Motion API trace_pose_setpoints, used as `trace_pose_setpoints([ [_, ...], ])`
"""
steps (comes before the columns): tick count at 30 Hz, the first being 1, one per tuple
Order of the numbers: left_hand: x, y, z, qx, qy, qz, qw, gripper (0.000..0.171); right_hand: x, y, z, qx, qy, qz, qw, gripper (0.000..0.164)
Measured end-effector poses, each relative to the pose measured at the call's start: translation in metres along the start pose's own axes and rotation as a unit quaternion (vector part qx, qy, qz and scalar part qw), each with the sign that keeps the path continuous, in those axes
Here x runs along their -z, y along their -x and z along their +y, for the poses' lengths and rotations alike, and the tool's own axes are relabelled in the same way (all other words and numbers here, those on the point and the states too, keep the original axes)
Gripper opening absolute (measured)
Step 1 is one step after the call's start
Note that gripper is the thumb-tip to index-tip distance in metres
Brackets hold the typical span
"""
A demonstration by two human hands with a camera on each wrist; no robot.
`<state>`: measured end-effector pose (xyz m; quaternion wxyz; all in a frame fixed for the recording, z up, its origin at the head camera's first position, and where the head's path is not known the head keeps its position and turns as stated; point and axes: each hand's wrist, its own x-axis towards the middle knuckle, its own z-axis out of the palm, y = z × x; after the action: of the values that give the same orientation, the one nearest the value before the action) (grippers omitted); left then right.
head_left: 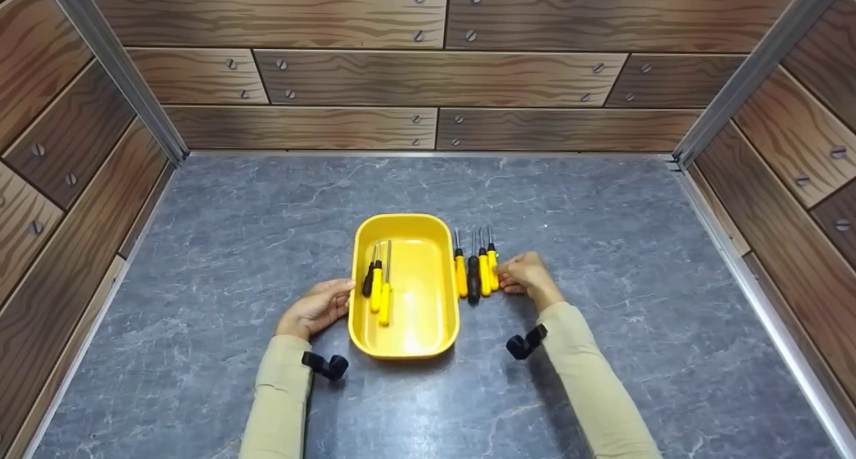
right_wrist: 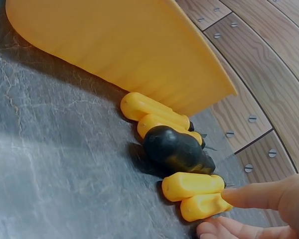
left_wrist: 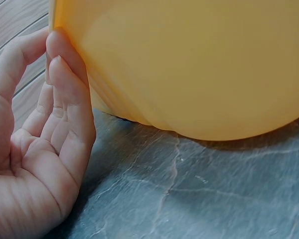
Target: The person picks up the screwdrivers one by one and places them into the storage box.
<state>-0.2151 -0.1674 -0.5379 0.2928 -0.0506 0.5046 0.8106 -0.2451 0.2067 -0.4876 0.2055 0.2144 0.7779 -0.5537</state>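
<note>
A yellow tray (head_left: 404, 352) stands on the table, holding one black-handled screwdriver (head_left: 368, 280) and two yellow-handled ones (head_left: 384, 305) along its left side. My left hand (head_left: 319, 310) grips the left wall of the tray by its rim, fingertips against the outside. Beside the tray's right wall lies a row of several screwdrivers, handles toward me: a black-handled one (right_wrist: 174, 149) among yellow-handled ones (right_wrist: 152, 110). With thumb and fingers on either side, my right hand (head_left: 528, 275) pinches the handle of the rightmost yellow screwdriver (right_wrist: 202, 207), which lies against its yellow neighbour (right_wrist: 189, 186).
Grey marbled table surface (head_left: 602, 231) extends around the tray. Wood-patterned panels (head_left: 435, 77) close off the back and both sides, with metal strips (head_left: 756, 312) along the edges. A black wrist mount (head_left: 527, 342) sits on each sleeve.
</note>
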Motion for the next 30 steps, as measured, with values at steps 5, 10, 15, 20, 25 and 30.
trace_pose_setpoints([
  [5,-0.0002,0.0007,0.0009,-0.002,0.003,-0.009,1.0000,0.017,-0.0017,-0.0031,-0.0005,0.000,0.001,0.009,1.000,0.009],
  [10,-0.0003,0.0004,0.0012,-0.002,-0.001,-0.009,1.0000,0.019,-0.0040,-0.0058,-0.0010,-0.001,0.002,0.022,1.000,0.014],
  [15,0.0003,0.0001,0.0005,-0.003,-0.005,-0.012,0.9999,0.020,-0.0053,-0.0081,-0.0004,-0.001,-0.001,0.028,1.000,0.015],
  [20,0.0007,0.0001,-0.0005,-0.003,-0.008,-0.007,0.9999,0.018,-0.0052,-0.0091,0.0001,-0.003,-0.003,0.032,0.999,0.015],
  [25,0.0003,-0.0003,-0.0007,-0.002,-0.008,-0.007,0.9999,0.021,-0.0060,-0.0097,-0.0001,-0.007,0.002,0.034,0.999,0.014],
  [30,0.0002,0.0001,-0.0004,-0.004,-0.006,-0.008,0.9999,0.020,-0.0064,-0.0098,-0.0005,-0.008,0.005,0.040,0.999,0.015],
])
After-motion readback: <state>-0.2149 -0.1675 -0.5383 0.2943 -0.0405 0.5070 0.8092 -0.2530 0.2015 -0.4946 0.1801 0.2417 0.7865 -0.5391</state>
